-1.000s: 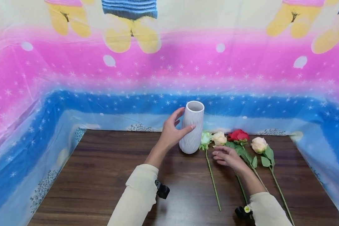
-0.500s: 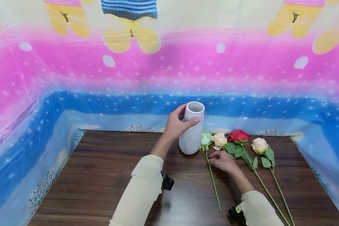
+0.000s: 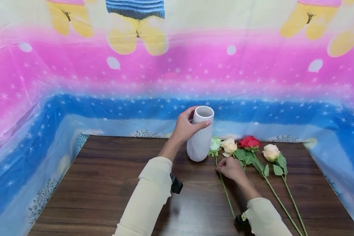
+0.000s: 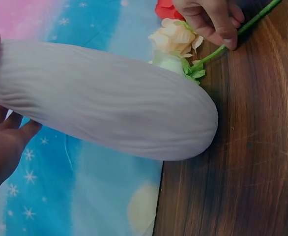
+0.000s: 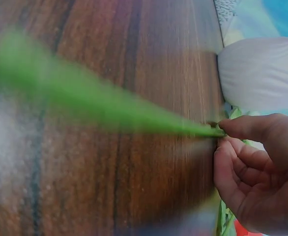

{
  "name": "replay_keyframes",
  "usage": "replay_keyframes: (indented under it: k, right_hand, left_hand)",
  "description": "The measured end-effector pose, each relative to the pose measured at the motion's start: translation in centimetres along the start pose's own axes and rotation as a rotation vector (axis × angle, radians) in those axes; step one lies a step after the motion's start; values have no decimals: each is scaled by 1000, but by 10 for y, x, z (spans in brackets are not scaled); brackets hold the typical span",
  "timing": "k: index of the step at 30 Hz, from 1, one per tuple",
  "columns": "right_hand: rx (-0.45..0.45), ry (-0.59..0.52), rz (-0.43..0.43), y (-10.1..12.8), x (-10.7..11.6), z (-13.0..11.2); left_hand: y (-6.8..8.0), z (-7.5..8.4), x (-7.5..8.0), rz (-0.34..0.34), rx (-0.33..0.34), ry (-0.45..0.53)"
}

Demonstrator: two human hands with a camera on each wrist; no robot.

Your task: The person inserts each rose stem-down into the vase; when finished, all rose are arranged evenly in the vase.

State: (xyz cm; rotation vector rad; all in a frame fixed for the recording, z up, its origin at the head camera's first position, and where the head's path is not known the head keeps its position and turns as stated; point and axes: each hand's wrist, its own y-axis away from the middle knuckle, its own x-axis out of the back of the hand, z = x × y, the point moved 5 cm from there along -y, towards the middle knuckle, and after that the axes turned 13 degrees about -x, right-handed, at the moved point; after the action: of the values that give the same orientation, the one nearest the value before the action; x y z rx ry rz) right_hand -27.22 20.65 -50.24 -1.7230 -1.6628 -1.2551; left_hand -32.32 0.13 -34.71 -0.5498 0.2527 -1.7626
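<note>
A white ribbed vase stands upright at the back of the wooden table. My left hand grips it just below the rim, thumb across the front; the left wrist view shows the vase against my palm. My right hand pinches the stem of a pale green rose that lies beside the vase's foot. In the right wrist view my fingers close round that green stem, with the vase just beyond.
Three more roses lie side by side to the right: cream, red and peach, stems towards me. A pink and blue printed sheet walls the table at the back and both sides.
My right hand moved left from the cream rose's stem to the green rose's stem and pinched it. My left hand slid up the vase towards its rim.
</note>
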Motion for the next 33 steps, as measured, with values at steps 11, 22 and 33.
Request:
replay_keyframes:
  k: [11, 22, 33]
  right_hand:
    - [21, -162, -47, -5, 1, 7]
    - [-23, -330, -142, -3, -1, 12]
    - [-11, -333, -157, -3, -3, 12]
  left_hand:
    - [-2, 1, 3, -34, -39, -32]
    - [0, 2, 2, -61, -45, -26]
    - [2, 5, 6, -66, -61, -16]
